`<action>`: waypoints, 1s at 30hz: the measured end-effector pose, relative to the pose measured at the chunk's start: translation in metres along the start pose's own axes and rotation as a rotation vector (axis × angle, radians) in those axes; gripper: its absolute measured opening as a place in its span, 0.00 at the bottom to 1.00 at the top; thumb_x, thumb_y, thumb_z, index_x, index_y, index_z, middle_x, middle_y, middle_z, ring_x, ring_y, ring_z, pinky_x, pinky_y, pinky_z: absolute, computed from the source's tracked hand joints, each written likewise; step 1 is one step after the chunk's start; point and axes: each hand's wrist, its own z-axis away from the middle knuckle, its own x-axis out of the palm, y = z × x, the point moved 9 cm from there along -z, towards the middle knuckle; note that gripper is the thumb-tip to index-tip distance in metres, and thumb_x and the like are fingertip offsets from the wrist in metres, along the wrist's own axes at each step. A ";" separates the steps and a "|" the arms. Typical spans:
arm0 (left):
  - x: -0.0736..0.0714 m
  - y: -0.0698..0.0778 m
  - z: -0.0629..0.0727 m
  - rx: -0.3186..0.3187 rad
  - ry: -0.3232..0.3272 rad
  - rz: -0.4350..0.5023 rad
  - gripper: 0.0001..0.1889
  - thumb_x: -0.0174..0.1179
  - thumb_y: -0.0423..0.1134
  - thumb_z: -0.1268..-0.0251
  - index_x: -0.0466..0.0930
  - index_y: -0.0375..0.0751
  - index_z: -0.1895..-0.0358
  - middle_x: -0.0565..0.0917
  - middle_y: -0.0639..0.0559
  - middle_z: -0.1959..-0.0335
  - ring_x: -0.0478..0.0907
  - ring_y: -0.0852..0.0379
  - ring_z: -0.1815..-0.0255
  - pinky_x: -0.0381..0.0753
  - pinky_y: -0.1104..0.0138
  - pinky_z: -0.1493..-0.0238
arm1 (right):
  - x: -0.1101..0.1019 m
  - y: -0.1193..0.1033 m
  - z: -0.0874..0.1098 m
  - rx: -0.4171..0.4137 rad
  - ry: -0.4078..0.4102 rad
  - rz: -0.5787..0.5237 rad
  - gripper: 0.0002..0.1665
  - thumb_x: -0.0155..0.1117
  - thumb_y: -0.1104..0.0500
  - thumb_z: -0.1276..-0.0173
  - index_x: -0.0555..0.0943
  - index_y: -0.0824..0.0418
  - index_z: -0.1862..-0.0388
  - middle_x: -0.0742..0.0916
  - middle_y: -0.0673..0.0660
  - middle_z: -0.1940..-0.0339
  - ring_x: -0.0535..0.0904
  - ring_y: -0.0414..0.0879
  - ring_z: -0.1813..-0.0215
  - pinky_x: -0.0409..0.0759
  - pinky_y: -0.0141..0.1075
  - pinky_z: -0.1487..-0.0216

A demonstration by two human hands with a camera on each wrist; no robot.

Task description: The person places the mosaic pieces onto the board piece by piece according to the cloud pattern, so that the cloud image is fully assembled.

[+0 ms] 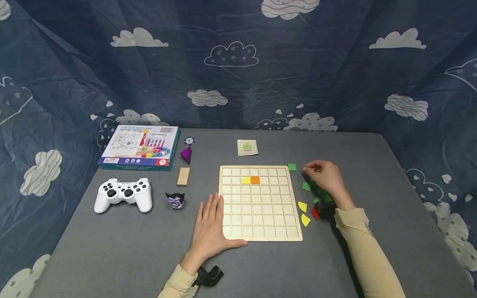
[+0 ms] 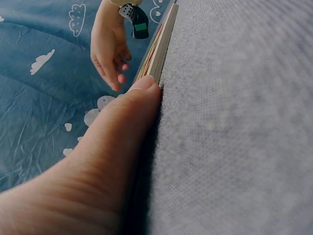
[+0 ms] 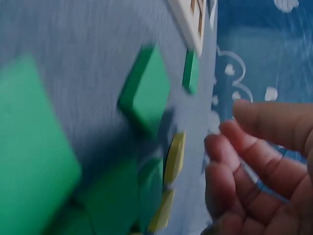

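A pale wooden grid board (image 1: 261,213) lies flat, with a yellow piece (image 1: 246,180) and an orange square (image 1: 255,180) side by side in its upper rows. My left hand (image 1: 210,229) rests along its left edge with straight fingers, the thumb (image 2: 139,98) at the near edge. To the board's right, my right hand (image 1: 328,178) hovers over loose pieces, its fingers loosely bent and nothing showing between them in the right wrist view. Near it lie a green square (image 3: 149,90), another green piece (image 3: 191,72) and yellow pieces (image 3: 175,157). The hand and wrist partly hide the green pile in the head view.
Yellow quarter-round pieces (image 1: 305,220) and a red piece (image 1: 315,213) lie right of the board. A pattern card (image 1: 247,147) sits behind it. Leftward are a box (image 1: 139,145), white game controller (image 1: 123,194), small figurine (image 1: 175,201), wooden block (image 1: 183,176), purple piece (image 1: 186,155) and round chip (image 1: 189,141).
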 end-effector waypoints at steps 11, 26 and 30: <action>0.000 0.001 0.001 0.007 -0.004 0.016 0.72 0.55 0.84 0.69 0.43 0.32 0.26 0.46 0.38 0.25 0.38 0.44 0.25 0.36 0.50 0.30 | -0.007 0.027 -0.009 0.212 -0.018 0.189 0.23 0.69 0.47 0.40 0.83 0.68 0.63 0.84 0.63 0.69 0.75 0.51 0.79 0.71 0.42 0.78; 0.001 0.000 0.000 0.009 0.002 0.005 0.73 0.54 0.84 0.70 0.43 0.32 0.26 0.46 0.38 0.25 0.39 0.44 0.25 0.37 0.50 0.30 | 0.003 0.026 -0.021 0.208 -0.051 0.141 0.13 0.68 0.58 0.39 0.78 0.62 0.59 0.80 0.59 0.68 0.73 0.53 0.70 0.66 0.43 0.72; 0.000 0.000 0.000 0.010 0.008 0.003 0.73 0.54 0.84 0.70 0.43 0.32 0.26 0.46 0.38 0.25 0.39 0.44 0.25 0.37 0.50 0.30 | 0.005 0.019 -0.020 0.141 -0.048 0.065 0.12 0.67 0.60 0.38 0.78 0.64 0.58 0.80 0.59 0.69 0.73 0.52 0.70 0.66 0.41 0.71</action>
